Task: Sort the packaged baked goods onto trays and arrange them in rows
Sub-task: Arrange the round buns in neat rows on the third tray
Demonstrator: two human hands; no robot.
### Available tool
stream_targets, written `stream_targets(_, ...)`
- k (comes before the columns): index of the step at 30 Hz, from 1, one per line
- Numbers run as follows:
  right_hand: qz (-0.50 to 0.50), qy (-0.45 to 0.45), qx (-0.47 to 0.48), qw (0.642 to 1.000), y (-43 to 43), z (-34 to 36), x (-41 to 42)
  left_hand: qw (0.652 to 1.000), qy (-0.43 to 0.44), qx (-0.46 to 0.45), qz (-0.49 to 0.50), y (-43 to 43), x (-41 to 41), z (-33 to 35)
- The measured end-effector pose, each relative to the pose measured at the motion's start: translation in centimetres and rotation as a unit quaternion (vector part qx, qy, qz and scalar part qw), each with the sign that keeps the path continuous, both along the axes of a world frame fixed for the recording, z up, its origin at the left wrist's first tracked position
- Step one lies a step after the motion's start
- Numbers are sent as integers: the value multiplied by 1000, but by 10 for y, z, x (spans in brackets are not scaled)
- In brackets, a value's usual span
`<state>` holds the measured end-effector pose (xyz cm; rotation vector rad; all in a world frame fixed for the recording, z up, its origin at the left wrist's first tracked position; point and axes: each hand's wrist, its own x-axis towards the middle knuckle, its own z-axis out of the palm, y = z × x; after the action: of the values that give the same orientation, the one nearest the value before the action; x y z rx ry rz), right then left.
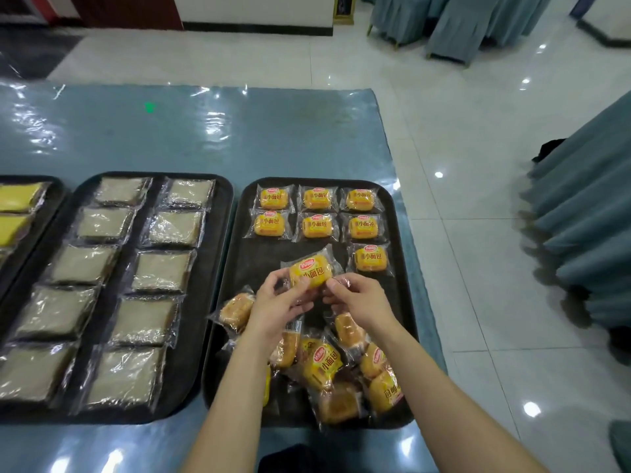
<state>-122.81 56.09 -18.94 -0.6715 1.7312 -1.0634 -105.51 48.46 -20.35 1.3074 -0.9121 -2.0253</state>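
Here both hands (319,300) pinch one bun packet (310,270) between them.

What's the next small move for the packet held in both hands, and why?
Probably lower the held bun packet onto the right tray, just left of the lone third-row packet. The left hand and right hand pinch it above that bare slot. The two far rows already hold three each, while the third has one.
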Motion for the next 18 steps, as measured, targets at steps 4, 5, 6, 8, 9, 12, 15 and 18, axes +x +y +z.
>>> stream_targets(4,4,-17,14,1000,1,-7,-1,999,-30,-19,-4,-13,10,-4)
stream_targets(5,-6,-19,14,1000,0,-7,-2,998,-58,-36,-16,-17,12,-6)
stream_targets(6,-15,-12,15,1000,-2,-8,-3,995,-79,-47,-29,-19,13,-8)
stream_targets(8,-25,4,17,1000,-7,-11,-5,994,-87,-46,-42,-24,12,-10)
stream_targets(9,-31,2,19,999,-10,-12,-7,995,-88,-39,-40,-26,10,-9)
stream_targets(12,-51,7,27,998,-20,-17,-8,985,-157,-63,-18,-36,2,-13)
stream_targets(15,-65,49,42,996,-28,-24,-10,958,-262,-113,-3,-47,-6,-23)
stream_targets(18,-70,128,69,987,-41,-30,-12,945,-298,-135,-9,-59,-14,-30)
